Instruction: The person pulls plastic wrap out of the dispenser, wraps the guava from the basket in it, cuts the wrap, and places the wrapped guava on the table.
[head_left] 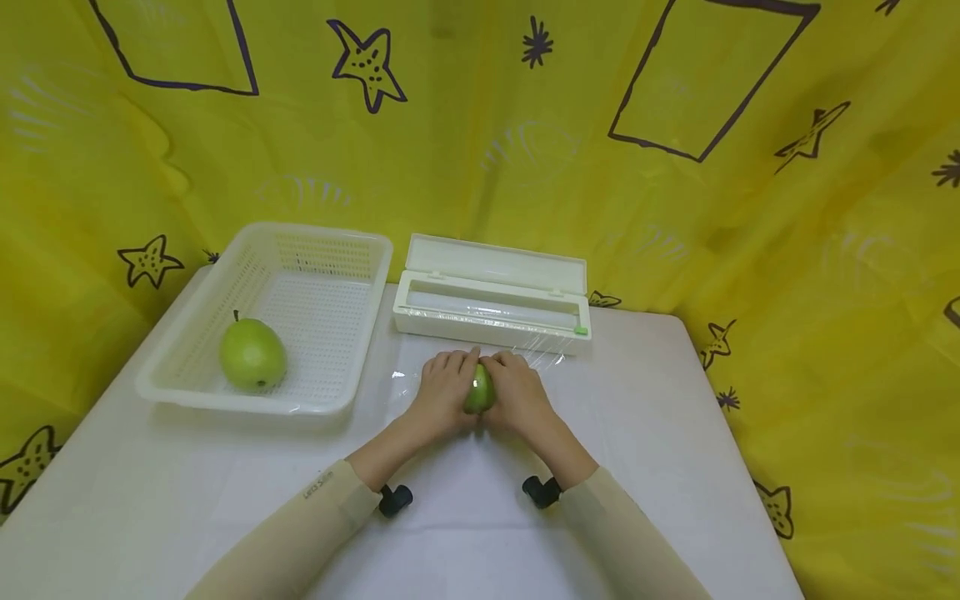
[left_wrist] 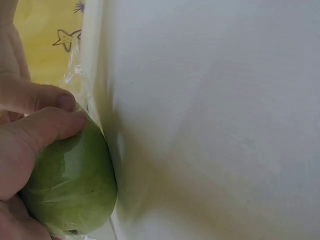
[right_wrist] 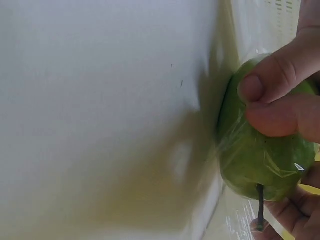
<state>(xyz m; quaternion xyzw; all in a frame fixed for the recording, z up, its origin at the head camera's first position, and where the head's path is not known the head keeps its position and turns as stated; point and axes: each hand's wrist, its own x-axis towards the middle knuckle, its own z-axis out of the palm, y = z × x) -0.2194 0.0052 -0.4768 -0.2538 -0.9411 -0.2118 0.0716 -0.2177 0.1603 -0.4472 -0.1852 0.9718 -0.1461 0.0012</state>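
Between both hands, on the white-covered table in front of the dispenser, is a green pear (head_left: 480, 392) with clear cling film (right_wrist: 235, 135) over its skin. My left hand (head_left: 446, 387) holds it from the left, and my right hand (head_left: 517, 392) holds it from the right. Both wrist views show the thumbs meeting on the pear's side, pressing the film against it. The stem (right_wrist: 260, 205) sticks out at one end, under film in the right wrist view. In the head view the fingers cover most of the pear.
Behind the hands stands a white cling film dispenser (head_left: 491, 336), lid raised, with a film roll (head_left: 495, 310) inside. Film trails from its front edge onto the table. To the left, a white plastic basket (head_left: 363, 333) holds another green pear (head_left: 252, 354). A yellow patterned curtain (head_left: 465, 125) hangs behind.
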